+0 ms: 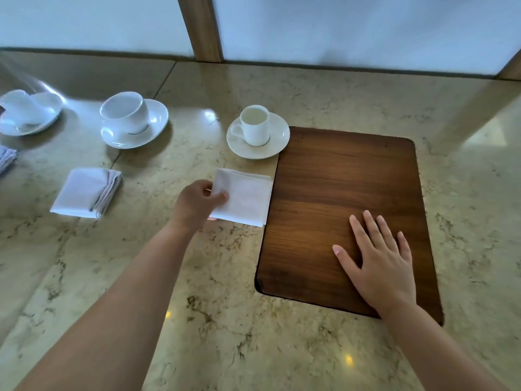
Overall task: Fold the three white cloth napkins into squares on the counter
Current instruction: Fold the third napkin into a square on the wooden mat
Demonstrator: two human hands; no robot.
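The left hand [197, 203] pinches the left edge of a folded napkin [244, 197] on the counter [197, 277]. The right hand [379, 261] lies flat with straight fingers on the wooden board [338, 179]. A second folded napkin [86, 191] lies left of the left hand

Count: 3 folded napkins – one [242, 197] by the board, one [86, 193] further left, third [6, 159] cut off at left edge. 3 cups on 3 saucers: [255, 125], [125, 111], [21, 107]. 1 wooden board [346, 179]. 2 hands: left hand [197, 204], right hand [380, 261].
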